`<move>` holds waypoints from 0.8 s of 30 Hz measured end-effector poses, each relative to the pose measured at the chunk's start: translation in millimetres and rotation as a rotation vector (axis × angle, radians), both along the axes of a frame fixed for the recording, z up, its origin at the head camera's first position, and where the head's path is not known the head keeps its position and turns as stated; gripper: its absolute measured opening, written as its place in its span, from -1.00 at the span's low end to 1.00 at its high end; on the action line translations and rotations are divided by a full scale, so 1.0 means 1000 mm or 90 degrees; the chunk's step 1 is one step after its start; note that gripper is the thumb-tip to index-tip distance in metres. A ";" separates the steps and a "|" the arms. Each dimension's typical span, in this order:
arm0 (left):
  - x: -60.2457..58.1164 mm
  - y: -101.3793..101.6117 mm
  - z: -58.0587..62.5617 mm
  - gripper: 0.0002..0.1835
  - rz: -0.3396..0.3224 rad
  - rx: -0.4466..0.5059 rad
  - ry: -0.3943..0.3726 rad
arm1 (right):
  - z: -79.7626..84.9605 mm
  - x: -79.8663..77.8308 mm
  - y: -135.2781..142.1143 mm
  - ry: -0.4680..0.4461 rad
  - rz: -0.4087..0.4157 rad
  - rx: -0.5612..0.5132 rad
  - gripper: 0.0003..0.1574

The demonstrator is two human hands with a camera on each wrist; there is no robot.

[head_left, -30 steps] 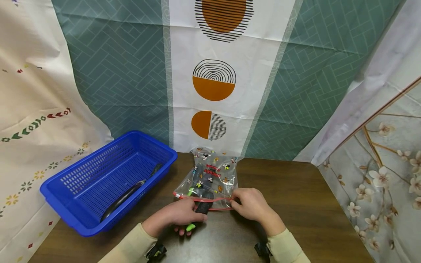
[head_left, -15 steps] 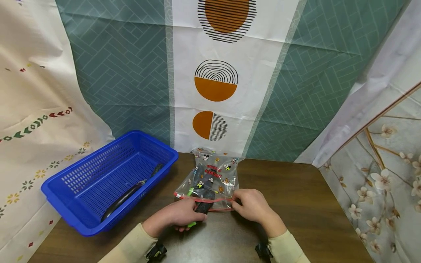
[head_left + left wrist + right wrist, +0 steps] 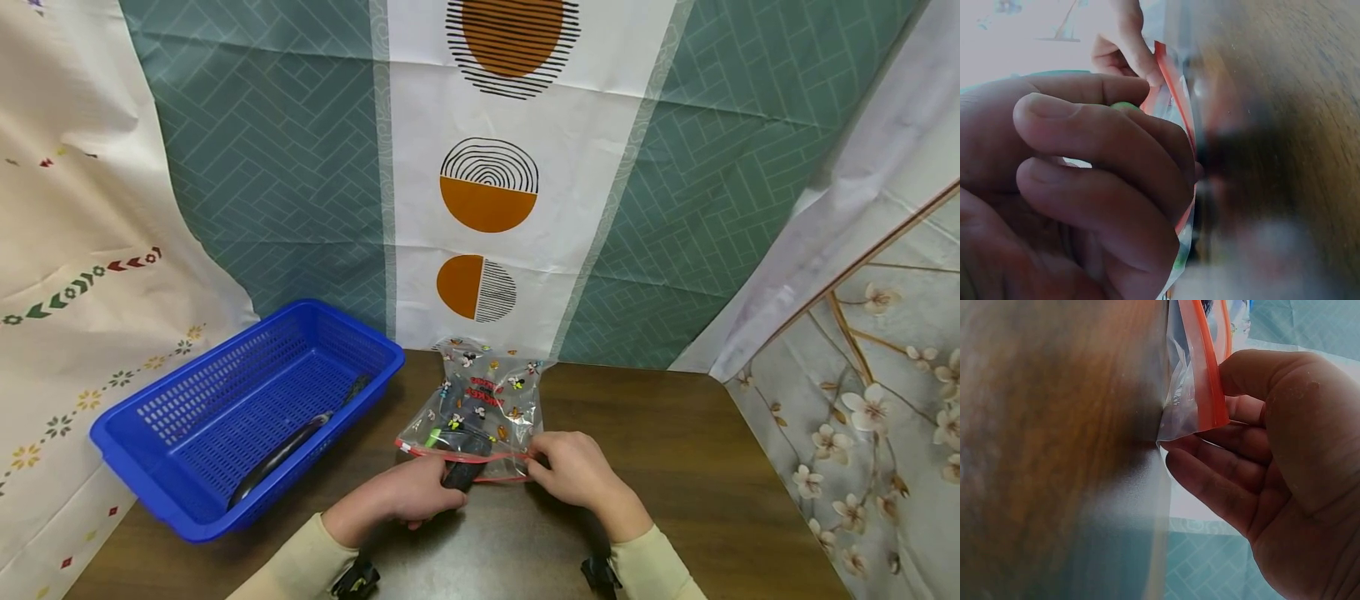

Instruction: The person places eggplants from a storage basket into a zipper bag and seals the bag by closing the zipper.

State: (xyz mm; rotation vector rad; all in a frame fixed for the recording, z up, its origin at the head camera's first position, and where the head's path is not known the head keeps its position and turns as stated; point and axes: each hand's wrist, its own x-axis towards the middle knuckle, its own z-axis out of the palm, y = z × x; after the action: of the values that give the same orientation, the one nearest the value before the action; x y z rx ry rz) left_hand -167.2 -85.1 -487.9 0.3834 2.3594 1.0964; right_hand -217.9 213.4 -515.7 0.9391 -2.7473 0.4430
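Observation:
A clear zip-top bag (image 3: 491, 400) with cartoon prints and a red zip edge lies on the table, its mouth toward me. My right hand (image 3: 573, 467) pinches the right corner of that mouth between thumb and fingers; the right wrist view shows the red zip strip (image 3: 1210, 394) in this pinch. At the left side of the mouth, my left hand (image 3: 412, 492) grips a black object with bright green parts (image 3: 463, 473). Its far part shows through the plastic inside the bag. Curled fingers (image 3: 1097, 131) hide most of its near end in the left wrist view.
A blue plastic basket (image 3: 180, 467) stands to the left, with a long dark eggplant-like item (image 3: 277, 458) and a dark bumpy item (image 3: 356, 388) inside. Patterned cloth (image 3: 315, 167) hangs behind the brown wooden table (image 3: 645, 417).
My left hand has pushed the black and green object a little farther into the bag; the green end below the hand is no longer visible. My right hand keeps its place at the corner.

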 end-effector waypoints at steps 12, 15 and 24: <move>-0.001 -0.002 0.001 -0.83 -0.005 0.017 -0.028 | 0.000 0.000 -0.001 0.003 0.000 -0.002 -0.71; 0.000 -0.002 0.001 -0.86 -0.007 0.027 -0.040 | -0.001 0.000 -0.001 0.002 -0.001 -0.001 -0.71; 0.002 -0.003 0.004 -0.84 0.001 0.051 -0.059 | -0.001 -0.001 0.000 -0.001 -0.002 0.004 -0.70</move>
State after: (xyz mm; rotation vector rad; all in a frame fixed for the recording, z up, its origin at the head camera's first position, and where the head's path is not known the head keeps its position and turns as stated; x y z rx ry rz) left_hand -165.0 -87.7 -483.6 0.3513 2.2412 1.1871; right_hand -218.5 213.2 -516.3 0.9368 -2.7516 0.4355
